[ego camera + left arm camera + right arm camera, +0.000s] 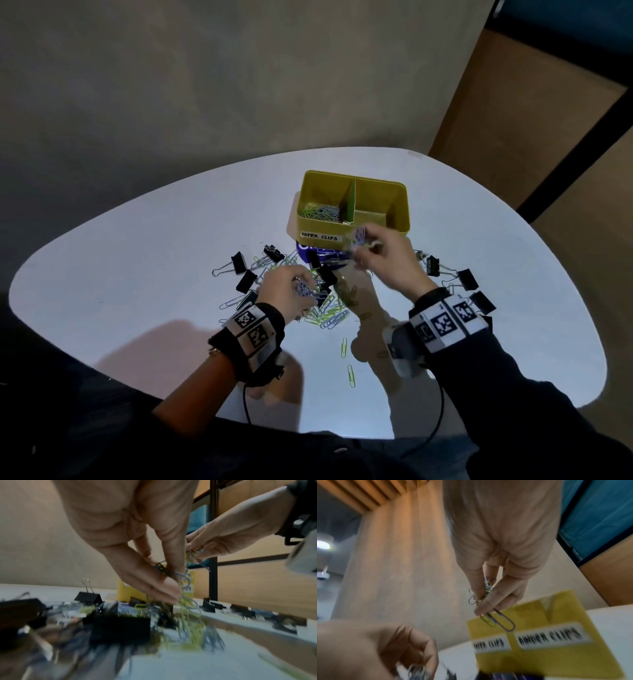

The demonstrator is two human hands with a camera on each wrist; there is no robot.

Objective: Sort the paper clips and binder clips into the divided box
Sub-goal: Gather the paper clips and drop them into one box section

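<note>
A yellow divided box (399,219) stands on the white table (137,267); its left compartment, labelled "PAPER CLIPS", holds paper clips (320,212), and the right one looks empty. My right hand (380,255) hovers just in front of the box, pinching a bunch of paper clips (488,592). My left hand (291,291) sits over the loose pile (325,310) of green and blue paper clips, its fingers pinching a tangle of paper clips (183,586) that trails down to the pile. Black binder clips (239,263) lie left of the pile, more binder clips (462,277) to the right.
A small blue carton (320,253) lies against the box's front. Two green paper clips (347,359) lie apart near the table's front edge. A wood-panelled wall (513,120) stands behind right.
</note>
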